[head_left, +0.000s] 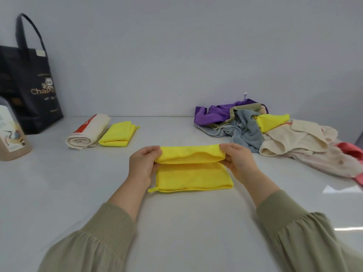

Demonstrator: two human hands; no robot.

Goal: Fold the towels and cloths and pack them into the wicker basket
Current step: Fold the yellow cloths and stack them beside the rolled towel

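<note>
A yellow cloth (pixel 193 177) lies half folded on the white table in front of me. My left hand (pixel 144 165) pinches its far left corner and my right hand (pixel 238 162) pinches its far right corner. The far edge is lifted and curled over toward me above the flat near half. A folded yellow cloth (pixel 117 135) and a folded cream towel with a red stripe (pixel 88 132) lie side by side at the back left. No wicker basket is in view.
A heap of unfolded cloths (pixel 275 132), purple, grey-blue, yellow, cream and pink, lies at the back right. A black tote bag (pixel 29 81) stands at the far left against the wall, with a tan jar (pixel 10 132) in front of it.
</note>
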